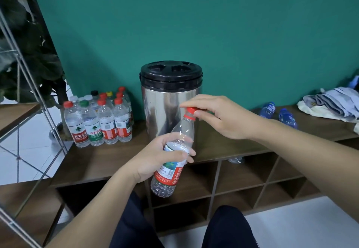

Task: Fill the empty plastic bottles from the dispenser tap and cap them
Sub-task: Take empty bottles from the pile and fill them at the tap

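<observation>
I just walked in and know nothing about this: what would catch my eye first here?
Front and centre, the left hand grips a clear bottle while the right hand pinches its red cap. Behind them stands a steel dispenser with a black lid, with capped bottles clustered to its left.

Both forearms are bare to the frame edge, no sleeves showing, and the left hand (155, 160) and right hand (219, 115) carry no rings, watch or gloves; the legs (229, 228) below are in dark navy trousers
</observation>
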